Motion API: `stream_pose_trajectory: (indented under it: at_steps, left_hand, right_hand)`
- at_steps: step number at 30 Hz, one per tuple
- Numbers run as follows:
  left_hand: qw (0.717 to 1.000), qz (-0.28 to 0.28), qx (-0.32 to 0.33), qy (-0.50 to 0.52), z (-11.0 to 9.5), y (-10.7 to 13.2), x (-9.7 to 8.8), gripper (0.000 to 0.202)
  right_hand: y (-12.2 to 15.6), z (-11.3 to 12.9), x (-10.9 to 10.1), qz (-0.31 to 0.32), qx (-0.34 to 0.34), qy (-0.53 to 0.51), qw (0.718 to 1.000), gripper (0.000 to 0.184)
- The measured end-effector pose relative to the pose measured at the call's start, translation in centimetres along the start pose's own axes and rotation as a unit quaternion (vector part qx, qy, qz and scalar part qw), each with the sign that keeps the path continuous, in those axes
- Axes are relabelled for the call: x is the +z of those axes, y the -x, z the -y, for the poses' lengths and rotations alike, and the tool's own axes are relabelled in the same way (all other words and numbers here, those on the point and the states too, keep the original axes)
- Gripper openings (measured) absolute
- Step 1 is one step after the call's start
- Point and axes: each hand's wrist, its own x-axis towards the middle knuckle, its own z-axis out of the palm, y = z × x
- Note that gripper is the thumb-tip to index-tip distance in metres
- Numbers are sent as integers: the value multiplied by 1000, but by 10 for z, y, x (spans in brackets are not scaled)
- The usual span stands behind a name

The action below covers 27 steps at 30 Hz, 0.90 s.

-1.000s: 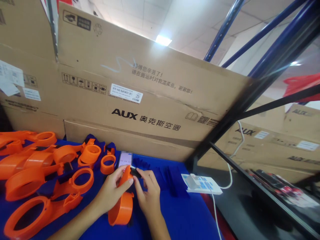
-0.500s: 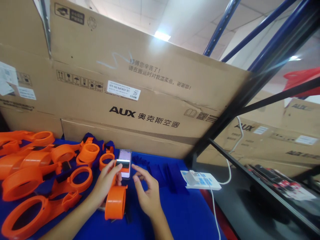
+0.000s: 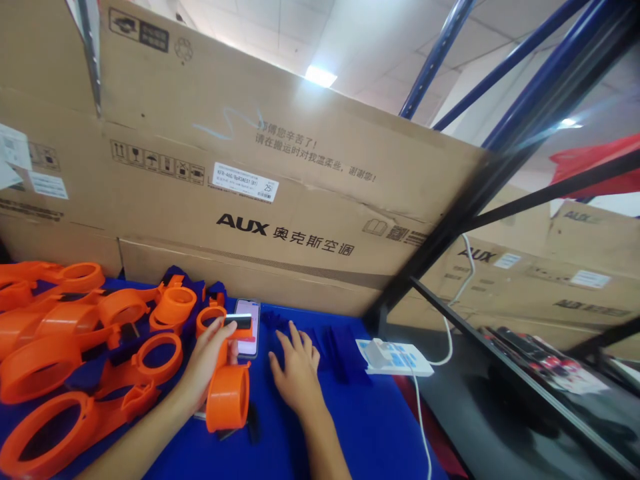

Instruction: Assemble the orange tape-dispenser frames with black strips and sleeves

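My left hand [image 3: 210,353] is closed around the handle of an orange tape dispenser [image 3: 227,398]. The dispenser's round hub hangs below my fingers, and my thumb lies by the black piece with a pale toothed edge [image 3: 239,321] at its top. My right hand [image 3: 297,373] is apart from the dispenser, with its fingers spread over the blue cloth. Its fingertips reach toward some small dark blue pieces [image 3: 277,323], and I cannot make out whether they touch. Behind the dispenser lies a phone [image 3: 250,343] with its screen lit, partly covered by it.
Several orange tape dispensers [image 3: 55,427] crowd the left side of the blue cloth [image 3: 350,427]. Dark blue strips [image 3: 345,353] and a white power strip [image 3: 395,358] with a cable lie at right. A large carton [image 3: 300,193] stands behind, beside a metal rack post [image 3: 425,260].
My right hand has moved away from the dispenser, forward toward the small blue pieces, and its fingers have spread. My left hand keeps hold of the dispenser. The view has shifted slightly.
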Motion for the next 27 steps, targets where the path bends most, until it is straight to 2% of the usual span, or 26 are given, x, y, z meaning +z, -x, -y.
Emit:
stream_pose_trajectory:
  at_steps: [3, 5, 8, 12, 21, 27]
  left_hand:
    - [1000, 1, -4, 4, 4, -1, -1, 37]
    - [1000, 1, -3, 5, 6, -1, -2, 38]
    - [1000, 4, -1, 1, 7, -2, -3, 38]
    - [1000, 14, 2, -5, 7, -4, -6, 38]
    - [999, 33, 7, -19, 13, -5, -9, 35]
    - [998, 40, 14, -36, 16, -5, -10, 35]
  right_hand:
    - [-10, 9, 7, 26, -46, -21, 998, 52]
    - [-20, 10, 9, 22, -51, -31, 998, 51]
    - [-29, 7, 9, 12, -30, -48, 998, 36]
    - [-25, 4, 5, 3, -7, -56, 998, 23]
    - [-17, 3, -2, -37, 30, -130, 990, 27]
    - [-17, 10, -8, -78, 59, -270, 958, 21]
